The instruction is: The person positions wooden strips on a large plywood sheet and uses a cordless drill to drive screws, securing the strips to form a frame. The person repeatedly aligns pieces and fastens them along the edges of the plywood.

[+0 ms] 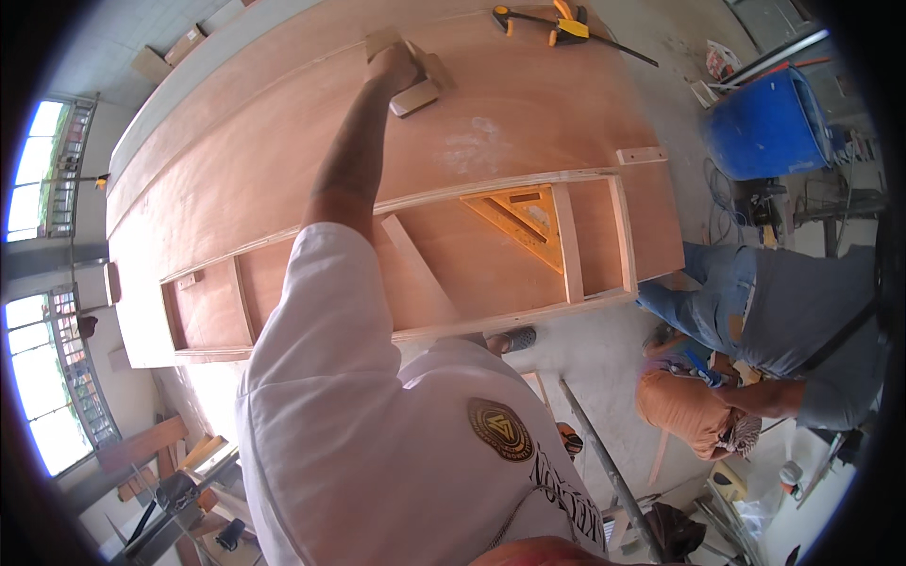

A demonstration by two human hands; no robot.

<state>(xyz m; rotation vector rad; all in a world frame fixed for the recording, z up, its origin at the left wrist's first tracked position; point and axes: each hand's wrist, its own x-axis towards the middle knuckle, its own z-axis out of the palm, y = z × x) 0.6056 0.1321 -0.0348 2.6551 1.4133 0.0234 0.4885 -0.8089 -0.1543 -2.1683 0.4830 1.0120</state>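
Observation:
My left arm stretches far out over a large reddish-brown plywood panel (283,160). At its end my left hand (393,70) is closed on a pale wood block (415,98); the hand and block are slightly blurred. Other pale wood surfaces show around the fingers, and I cannot tell whether they belong to one piece. A whitish smudge (477,139) marks the panel nearby. Closer to me, a narrow wooden frame (491,187) with crosspieces lies on the panel. Inside it rests a yellow triangular square (528,222), near a loose slanting strip (415,259). My right hand is out of view.
A yellow-and-black bar clamp (571,30) lies at the panel's far edge. A blue barrel (769,123) stands at the right, with cables beside it. Two people work at the right, one in an orange top (681,406). Timber offcuts (142,443) lie lower left.

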